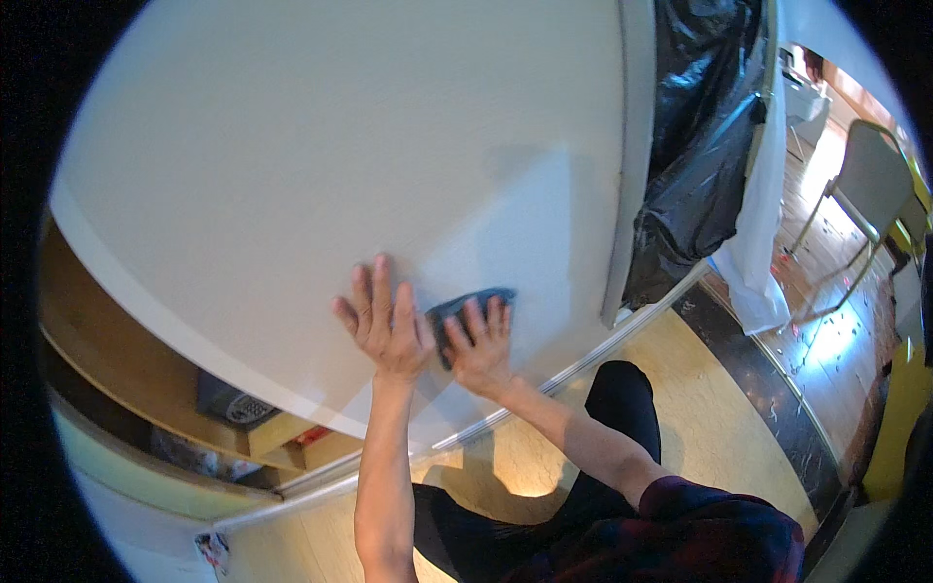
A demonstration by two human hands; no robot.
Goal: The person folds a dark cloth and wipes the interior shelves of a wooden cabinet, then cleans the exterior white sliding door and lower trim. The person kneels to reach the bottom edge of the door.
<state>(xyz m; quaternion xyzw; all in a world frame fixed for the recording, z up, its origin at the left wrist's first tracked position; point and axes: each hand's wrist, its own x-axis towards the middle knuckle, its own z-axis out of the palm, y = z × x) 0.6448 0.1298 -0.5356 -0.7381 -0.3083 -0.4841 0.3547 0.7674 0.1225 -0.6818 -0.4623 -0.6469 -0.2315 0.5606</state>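
My right hand (479,342) presses a dark grey, thin sheet (447,316) flat against a pale wall (321,165). Its fingers are stretched over the sheet and slightly blurred. Whether the sheet is cloth or abrasive paper, I cannot tell. Just to its left, my left hand (384,321) lies against the wall with fingers spread and holds nothing. The sheet's left edge comes close to that hand's fingers.
Wooden shelves (126,379) with stored items curve along the lower left. Black plastic sheeting (695,146) covers an opening at the right, beside a pale frame (634,146). A chair (870,180) stands beyond on a wooden floor. Beneath me is tan flooring (719,389).
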